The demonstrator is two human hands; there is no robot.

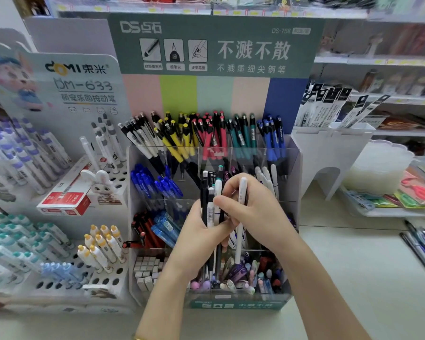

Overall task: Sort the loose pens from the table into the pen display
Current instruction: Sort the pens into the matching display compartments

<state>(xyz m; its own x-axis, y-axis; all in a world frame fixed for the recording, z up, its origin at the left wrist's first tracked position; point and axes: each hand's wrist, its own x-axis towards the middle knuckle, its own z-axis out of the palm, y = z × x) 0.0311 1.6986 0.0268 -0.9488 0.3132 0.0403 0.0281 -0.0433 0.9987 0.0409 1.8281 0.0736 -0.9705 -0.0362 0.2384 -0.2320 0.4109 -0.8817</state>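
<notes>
Hands before pen display point(241, 304)
Left hand point(196, 241) grips upright pen bundle point(210, 207); right hand point(255, 212) pinches a white pen point(242, 190).

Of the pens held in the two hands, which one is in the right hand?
The all-white pen, rightmost, held apart by the right hand; the other pens, black and white, stand bundled in the left hand.

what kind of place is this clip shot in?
Most likely a stationery shop. A branded pen display holds colour-sorted pens, a second branded rack stands beside it, and shelves behind carry price labels. Left hand grips a bundle of pens; right hand pinches a white pen.
</notes>
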